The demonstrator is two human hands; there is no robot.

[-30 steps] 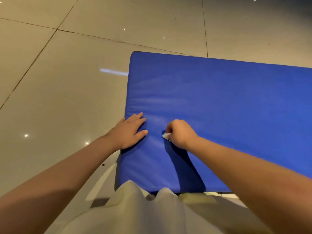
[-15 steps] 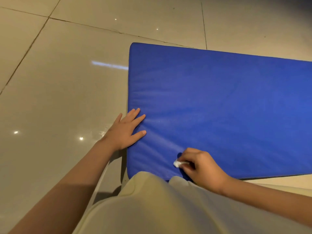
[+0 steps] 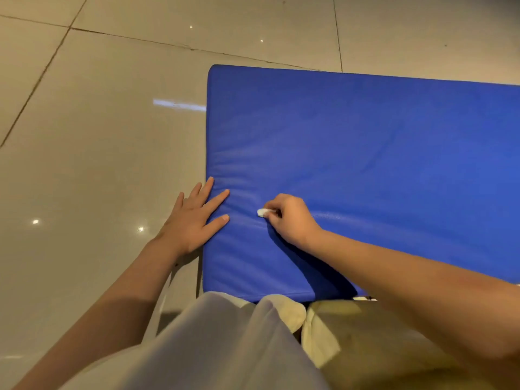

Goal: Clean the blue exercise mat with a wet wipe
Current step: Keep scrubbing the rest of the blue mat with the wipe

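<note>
Head view (only one). Blue exercise mat (image 3: 365, 164) lies flat on the glossy tiled floor (image 3: 98, 164). Its short left edge & near-left corner are in front of the person; the rest runs out of frame to the right.

Left hand (image 3: 194, 220) rests flat at the mat's left edge, palm partly over the floor. Its fingers (image 3: 216, 198) are straight & spread, tips on the blue cover, holding nothing.

Right hand (image 3: 289, 220) sits on the mat just right of it, fingers (image 3: 274, 205) curled tight round a small wadded wet wipe (image 3: 263, 212). The hands are near each other, not touching.

Step in hand, as I judge it: wiping the near-left part of the mat. To do it well:
- Press w/ even force, overlapping strokes, right out to the edge & corner.
- The wad is v. small vs the mat, so the contact patch is tiny; spreading it flatter under the fingers would cover more per pass.
- The left hand works as a brace vs sliding on slick tile, but the strip under it would need a pass too.
- The cover has soft wrinkles near the left edge; prob. best to wipe along them, not across.

Can't tell wet from dry areas, so coverage so far is unclear.

Wipe rel. to fingers: inside the right-hand grip. Only a white nub pokes out on the fist's left side, touching the cover, between the two hands & apart from the left fingertips.
</note>
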